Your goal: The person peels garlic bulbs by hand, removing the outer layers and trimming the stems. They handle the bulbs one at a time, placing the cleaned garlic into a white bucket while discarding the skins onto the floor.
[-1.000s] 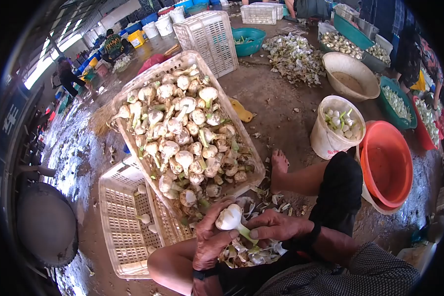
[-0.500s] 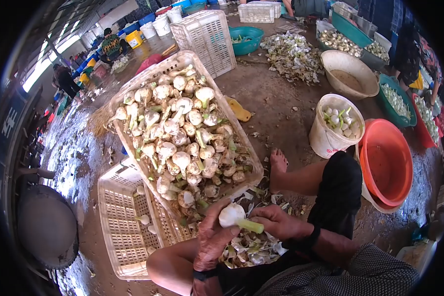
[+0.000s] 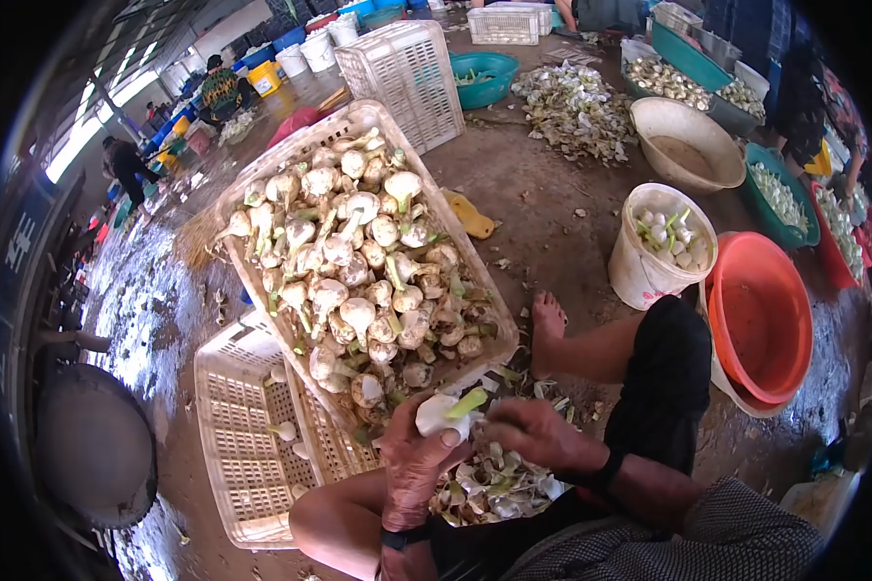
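Observation:
A white garlic bulb (image 3: 443,412) with a short green stem is in my left hand (image 3: 415,450), thumb across its front. The stem points up and to the right. Close beside the bulb, my right hand (image 3: 547,438) has its fingers curled together, slightly blurred; whatever is between them is hidden. Under both hands lies a heap of garlic skins (image 3: 499,484). In front of me, a large pale plastic crate (image 3: 494,334) is full of unpeeled garlic bulbs (image 3: 357,312) with dirt on their skins.
Below the full crate stands another crate (image 3: 225,436) with a few bulbs. To my right are a white bucket (image 3: 639,276) of peeled garlic, a red basin (image 3: 780,324) and a beige basin (image 3: 649,160). A skin pile (image 3: 576,111) lies ahead; people (image 3: 221,92) work further off.
The bulb has turned in my left hand, its stem now pointing upward instead of down to the right. My right hand has come away from the stem, slightly to the right.

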